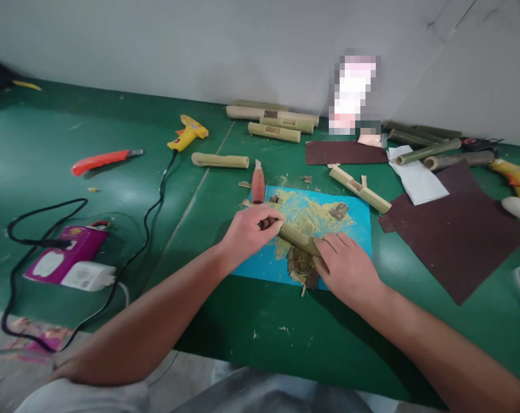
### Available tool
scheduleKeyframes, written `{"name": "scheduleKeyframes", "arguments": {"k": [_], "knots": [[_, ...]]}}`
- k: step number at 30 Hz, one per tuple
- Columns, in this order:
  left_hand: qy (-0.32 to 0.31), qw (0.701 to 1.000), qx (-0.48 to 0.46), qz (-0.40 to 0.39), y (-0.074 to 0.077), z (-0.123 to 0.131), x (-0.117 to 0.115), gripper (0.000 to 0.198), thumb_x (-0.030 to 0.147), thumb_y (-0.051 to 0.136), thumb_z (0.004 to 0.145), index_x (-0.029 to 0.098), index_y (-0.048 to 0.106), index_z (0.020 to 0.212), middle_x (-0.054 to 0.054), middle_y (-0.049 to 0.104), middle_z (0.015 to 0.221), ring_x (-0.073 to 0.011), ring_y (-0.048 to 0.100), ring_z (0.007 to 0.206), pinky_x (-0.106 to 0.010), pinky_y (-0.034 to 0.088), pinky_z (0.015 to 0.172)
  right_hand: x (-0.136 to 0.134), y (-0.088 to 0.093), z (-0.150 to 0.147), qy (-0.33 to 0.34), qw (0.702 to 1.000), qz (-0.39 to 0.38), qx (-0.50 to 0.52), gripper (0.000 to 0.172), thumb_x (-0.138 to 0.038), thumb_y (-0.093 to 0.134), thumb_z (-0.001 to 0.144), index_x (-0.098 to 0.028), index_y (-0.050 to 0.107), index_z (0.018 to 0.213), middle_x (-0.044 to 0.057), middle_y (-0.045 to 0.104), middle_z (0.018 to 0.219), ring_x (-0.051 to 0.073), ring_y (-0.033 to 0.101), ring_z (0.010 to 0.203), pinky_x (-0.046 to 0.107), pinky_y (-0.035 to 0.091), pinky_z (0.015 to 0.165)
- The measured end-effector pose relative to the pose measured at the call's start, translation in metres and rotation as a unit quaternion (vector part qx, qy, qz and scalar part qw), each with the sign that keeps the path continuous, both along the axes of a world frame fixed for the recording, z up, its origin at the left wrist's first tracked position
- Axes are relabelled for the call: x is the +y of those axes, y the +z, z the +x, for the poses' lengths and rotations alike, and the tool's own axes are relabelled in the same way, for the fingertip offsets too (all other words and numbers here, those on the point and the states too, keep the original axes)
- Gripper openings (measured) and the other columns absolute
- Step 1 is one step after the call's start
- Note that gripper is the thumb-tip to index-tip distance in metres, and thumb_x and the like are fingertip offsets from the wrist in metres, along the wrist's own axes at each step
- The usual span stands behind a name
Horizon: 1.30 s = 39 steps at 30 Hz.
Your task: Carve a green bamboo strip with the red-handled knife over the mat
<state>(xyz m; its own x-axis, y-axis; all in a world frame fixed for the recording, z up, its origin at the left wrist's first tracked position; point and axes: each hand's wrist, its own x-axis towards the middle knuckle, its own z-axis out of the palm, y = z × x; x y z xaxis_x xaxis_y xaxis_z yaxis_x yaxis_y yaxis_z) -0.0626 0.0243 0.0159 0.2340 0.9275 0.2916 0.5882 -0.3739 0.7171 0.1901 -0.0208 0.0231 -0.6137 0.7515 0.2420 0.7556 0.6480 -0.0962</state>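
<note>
A short greenish bamboo tube [299,237] is held at a slant between my two hands. My left hand [253,230] is closed on its far left end, thumb and fingers pinching the rim. My right hand [349,265] wraps over the tube's other end, which its fingers partly hide. Under the tube lies a blue sheet [361,221], strewn with yellowish shavings and brown scraps [298,265]. A chisel-like tool with a reddish handle [257,186] rests just beyond my left hand.
Several cut bamboo tubes [274,133] lie by the wall, and a notched one [360,189] behind the sheet. Brown sheets [456,241] and white paper [419,178] are at right. Leftward are a yellow glue gun [188,133], a red utility knife [100,162] and a purple power strip [70,252] with cords.
</note>
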Motion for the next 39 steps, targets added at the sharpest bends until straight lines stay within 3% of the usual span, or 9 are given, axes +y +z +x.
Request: {"name": "scheduleKeyframes", "arguments": {"k": [24, 31, 39], "knots": [[-0.027, 0.999, 0.032, 0.004, 0.0048, -0.0018, -0.0001, 0.013, 0.022, 0.061, 0.095, 0.02, 0.074, 0.095, 0.0, 0.066, 0.076, -0.0108, 0.057, 0.063, -0.024, 0.049, 0.063, 0.003, 0.0011, 0.001, -0.016, 0.992, -0.108, 0.058, 0.026, -0.019, 0.058, 0.095, -0.012, 0.067, 0.118, 0.013, 0.069, 0.105, 0.028, 0.059, 0.093, 0.042, 0.052, 0.08], [0.002, 0.999, 0.04, 0.028, 0.0071, 0.002, -0.0049, 0.022, 0.023, 0.06, 0.097, 0.021, 0.074, 0.113, 0.001, 0.061, 0.073, -0.0111, 0.057, 0.063, -0.024, 0.052, 0.065, 0.0032, -0.0011, 0.0016, -0.01, 0.992, -0.103, 0.067, 0.027, -0.018, 0.057, 0.094, -0.011, 0.065, 0.119, 0.013, 0.069, 0.105, 0.028, 0.058, 0.093, 0.043, 0.053, 0.079], [0.017, 0.999, 0.027, -0.009, 0.0038, -0.0015, -0.0042, 0.019, 0.024, 0.067, 0.093, 0.021, 0.077, 0.108, -0.001, 0.068, 0.078, -0.0112, 0.059, 0.064, -0.025, 0.052, 0.065, 0.0019, 0.0009, 0.0006, -0.015, 0.995, -0.091, 0.048, 0.026, -0.017, 0.056, 0.095, -0.012, 0.066, 0.119, 0.012, 0.068, 0.102, 0.027, 0.056, 0.091, 0.042, 0.05, 0.079]]}}
